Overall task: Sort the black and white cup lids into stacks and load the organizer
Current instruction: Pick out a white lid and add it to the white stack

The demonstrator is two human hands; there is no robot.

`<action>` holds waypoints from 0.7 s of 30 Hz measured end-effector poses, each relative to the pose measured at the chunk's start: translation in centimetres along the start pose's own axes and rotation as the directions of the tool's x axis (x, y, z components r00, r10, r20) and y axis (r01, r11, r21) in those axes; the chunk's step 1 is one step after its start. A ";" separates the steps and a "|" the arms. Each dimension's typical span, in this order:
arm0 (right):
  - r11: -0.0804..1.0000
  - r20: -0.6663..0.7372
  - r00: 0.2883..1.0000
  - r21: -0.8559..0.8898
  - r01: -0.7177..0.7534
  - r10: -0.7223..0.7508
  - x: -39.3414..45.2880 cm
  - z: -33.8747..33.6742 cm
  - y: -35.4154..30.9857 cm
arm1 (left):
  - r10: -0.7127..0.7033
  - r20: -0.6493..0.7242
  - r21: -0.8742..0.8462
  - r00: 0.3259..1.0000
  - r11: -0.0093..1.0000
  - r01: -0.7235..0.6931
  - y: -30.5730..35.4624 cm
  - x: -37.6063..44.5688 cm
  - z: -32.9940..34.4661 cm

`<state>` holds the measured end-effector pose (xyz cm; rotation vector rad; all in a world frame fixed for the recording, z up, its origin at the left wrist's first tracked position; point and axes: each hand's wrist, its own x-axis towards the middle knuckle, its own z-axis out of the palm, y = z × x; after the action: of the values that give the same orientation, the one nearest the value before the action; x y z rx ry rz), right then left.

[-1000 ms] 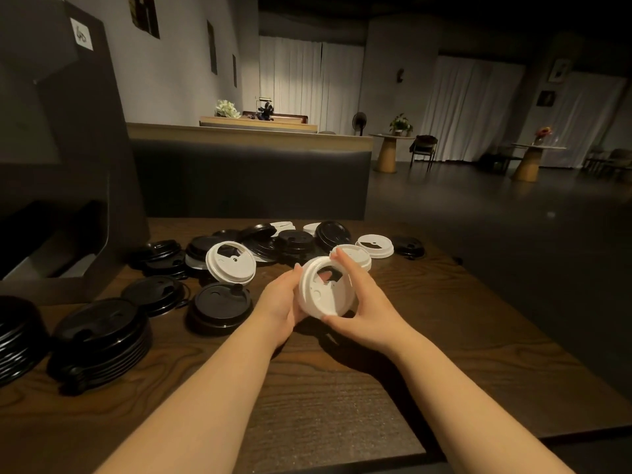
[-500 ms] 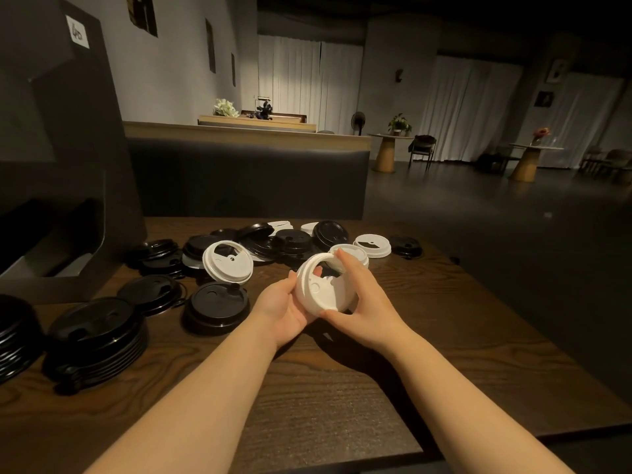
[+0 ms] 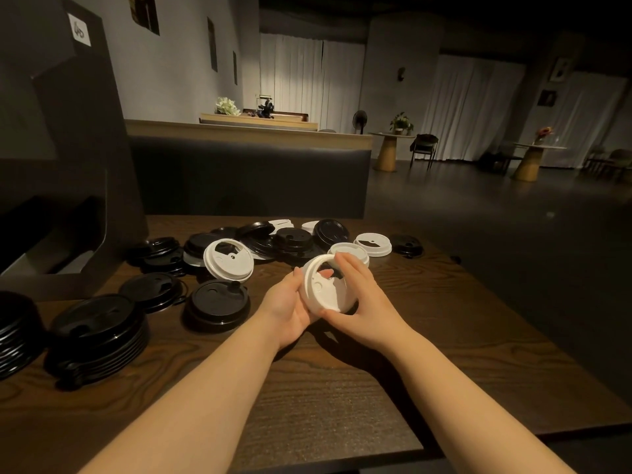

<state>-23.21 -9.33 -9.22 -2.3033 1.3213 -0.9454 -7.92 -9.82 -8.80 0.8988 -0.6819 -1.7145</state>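
White lid held on edge between both hands above the wooden table (image 3: 307, 405)

The left hand (image 3: 285, 307) cups the white lid (image 3: 326, 285) from below, fingers curled under its rim; the right hand (image 3: 359, 299) clasps the opposite rim, thumb low. It looks light, thin and springy, probably slick, so best gripped at the rim. A stack of black lids (image 3: 97, 333) sits left; beyond lie mixed loose lids (image 3: 273, 241) and the dark organizer (image 3: 68, 165)

Lid pile (image 3: 273, 241) ahead; organizer (image 3: 61, 165) left.
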 end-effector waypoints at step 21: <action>0.518 0.233 0.904 0.756 -0.401 0.359 4.6 -1.0 -3.7 | 0.081 -0.157 0.093 0.984 0.993 -0.066 5.0 -1.3 1.9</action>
<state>-19.91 -11.31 -4.61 -1.2600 1.0043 -1.0238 -6.68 -10.09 -3.47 1.0483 -0.6776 -1.5376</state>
